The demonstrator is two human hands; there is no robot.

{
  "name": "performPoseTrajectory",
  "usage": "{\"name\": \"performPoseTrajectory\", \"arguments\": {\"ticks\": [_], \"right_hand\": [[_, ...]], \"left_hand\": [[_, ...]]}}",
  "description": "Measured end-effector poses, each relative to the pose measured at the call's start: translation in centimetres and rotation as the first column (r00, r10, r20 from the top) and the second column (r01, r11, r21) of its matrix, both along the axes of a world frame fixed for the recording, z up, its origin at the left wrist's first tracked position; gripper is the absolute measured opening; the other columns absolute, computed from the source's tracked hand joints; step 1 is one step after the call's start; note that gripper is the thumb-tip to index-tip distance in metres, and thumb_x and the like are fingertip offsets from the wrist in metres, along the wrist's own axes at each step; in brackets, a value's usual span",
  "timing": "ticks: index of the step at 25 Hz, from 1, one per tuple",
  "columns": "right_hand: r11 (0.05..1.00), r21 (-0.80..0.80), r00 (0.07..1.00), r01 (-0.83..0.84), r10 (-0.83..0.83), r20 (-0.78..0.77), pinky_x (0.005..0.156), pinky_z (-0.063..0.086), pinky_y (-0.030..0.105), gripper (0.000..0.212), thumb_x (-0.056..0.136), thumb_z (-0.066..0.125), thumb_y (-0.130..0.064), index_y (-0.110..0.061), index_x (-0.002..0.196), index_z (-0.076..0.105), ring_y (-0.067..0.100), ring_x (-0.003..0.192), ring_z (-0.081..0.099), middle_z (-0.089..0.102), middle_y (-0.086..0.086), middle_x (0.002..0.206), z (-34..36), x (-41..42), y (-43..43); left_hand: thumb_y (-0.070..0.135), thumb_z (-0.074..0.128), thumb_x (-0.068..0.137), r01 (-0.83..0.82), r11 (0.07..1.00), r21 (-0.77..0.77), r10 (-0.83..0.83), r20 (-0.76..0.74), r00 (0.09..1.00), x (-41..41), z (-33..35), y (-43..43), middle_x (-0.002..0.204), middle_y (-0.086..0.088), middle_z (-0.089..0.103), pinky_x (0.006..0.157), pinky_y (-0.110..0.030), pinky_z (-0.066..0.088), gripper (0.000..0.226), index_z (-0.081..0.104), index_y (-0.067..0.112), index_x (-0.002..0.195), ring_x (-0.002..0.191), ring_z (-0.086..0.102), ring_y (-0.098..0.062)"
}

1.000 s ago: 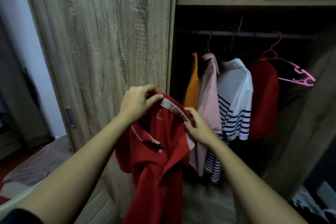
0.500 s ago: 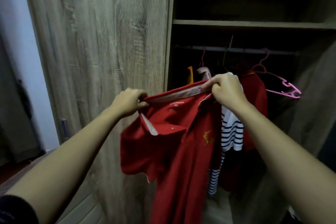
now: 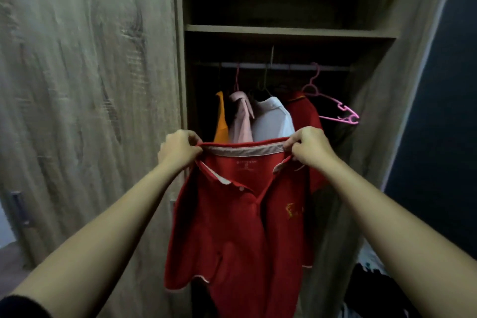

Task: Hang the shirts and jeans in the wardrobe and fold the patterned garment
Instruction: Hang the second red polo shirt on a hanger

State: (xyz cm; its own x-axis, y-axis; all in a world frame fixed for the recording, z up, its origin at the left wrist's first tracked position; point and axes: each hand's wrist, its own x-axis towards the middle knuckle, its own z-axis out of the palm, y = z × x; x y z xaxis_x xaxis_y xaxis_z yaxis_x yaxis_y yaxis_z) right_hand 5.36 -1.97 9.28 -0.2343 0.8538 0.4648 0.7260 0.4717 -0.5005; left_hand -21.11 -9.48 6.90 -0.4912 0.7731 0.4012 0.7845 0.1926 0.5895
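With left hand [image 3: 179, 150] and right hand [image 3: 307, 148] pinches polo [image 3: 240, 227] collar mid-frame before four hung shirts [image 3: 271, 119]; needs hanger [image 3: 335, 108] upper right, rest undone.

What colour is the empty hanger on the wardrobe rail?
Pink. The hanger shows clearly in the head view.

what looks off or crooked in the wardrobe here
The empty pink hanger at the right end of the rail hangs askew, slanting down to the right. Nothing else stands out; left hand and right hand hold the red polo level.
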Motion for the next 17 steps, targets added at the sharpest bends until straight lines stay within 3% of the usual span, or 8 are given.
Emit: {"name": "performPoseTrajectory", "arguments": {"ticks": [3,6,8,10,12,15,17], "right_hand": [[1.000,-0.008,0.999,0.015,-0.015,-0.040,0.080,0.056,0.034,0.043,0.069,0.044,0.008,-0.019,0.078,0.076,0.024,0.081,0.067,0.072,0.004,0.096,0.5,2.1,0.7],[1.000,-0.028,1.000,-0.011,0.010,-0.015,0.064,0.057,0.030,0.046,0.070,0.041,0.010,-0.026,0.071,0.070,0.022,0.073,0.067,0.070,0.002,0.100,1.4,4.0,1.9],[0.999,0.010,0.997,-0.050,0.049,0.059,0.072,0.057,0.034,0.044,0.071,0.041,0.010,-0.019,0.078,0.073,0.024,0.083,0.068,0.069,0.002,0.103,1.9,4.9,2.6],[0.992,0.070,0.983,-0.107,0.095,0.158,0.090,0.052,0.035,0.041,0.071,0.043,0.011,-0.009,0.088,0.075,0.023,0.099,0.064,0.069,0.005,0.106,2.5,5.7,3.2],[0.983,0.098,0.965,-0.156,0.131,0.227,0.095,0.048,0.032,0.041,0.071,0.043,0.013,-0.004,0.092,0.074,0.021,0.105,0.062,0.069,0.006,0.108,3.0,6.6,3.8],[0.974,0.098,0.943,-0.203,0.168,0.285,0.095,0.047,0.030,0.041,0.071,0.043,0.015,-0.003,0.094,0.073,0.019,0.106,0.061,0.069,0.006,0.110,3.6,8.2,4.9],[0.970,0.089,0.935,-0.225,0.190,0.299,0.096,0.047,0.028,0.041,0.072,0.044,0.014,-0.003,0.094,0.073,0.018,0.106,0.061,0.069,0.005,0.111,3.8,9.5,6.2]], "left_hand": [[0.022,0.069,0.074,0.120,0.993,0.005,-0.120,-0.020,0.993,1.3,1.2,1.8,0.092,-0.002,0.072,0.083,-0.033,0.051,0.018,0.073,0.031,0.089,0.097,0.064,-0.022],[0.011,0.071,0.072,0.331,0.940,-0.088,-0.316,0.151,0.937,2.7,1.2,2.9,0.082,0.002,0.071,0.083,-0.026,0.049,0.023,0.074,0.030,0.083,0.093,0.065,-0.017],[0.015,0.071,0.073,0.363,0.931,-0.020,-0.350,0.225,0.909,4.3,1.5,3.8,0.091,0.005,0.070,0.093,-0.029,0.047,0.023,0.072,0.030,0.090,0.097,0.063,-0.014],[0.024,0.069,0.078,0.285,0.952,0.109,-0.301,0.179,0.937,6.5,1.9,5.2,0.094,0.002,0.069,0.092,-0.030,0.048,0.019,0.071,0.025,0.096,0.090,0.064,-0.015],[0.021,0.064,0.080,0.266,0.943,0.202,-0.303,0.184,0.935,9.1,2.6,6.7,0.086,-0.003,0.072,0.084,-0.029,0.054,0.014,0.072,0.019,0.091,0.074,0.069,-0.016],[0.014,0.060,0.081,0.326,0.922,0.210,-0.371,0.231,0.899,13.0,3.9,9.8,0.075,-0.002,0.071,0.057,-0.014,0.051,0.013,0.072,0.011,0.083,0.049,0.063,-0.004],[0.016,0.060,0.082,0.391,0.900,0.191,-0.431,0.260,0.864,15.9,5.2,12.6,0.073,-0.001,0.071,0.050,-0.015,0.047,0.013,0.072,0.011,0.078,0.045,0.060,-0.003]]}}
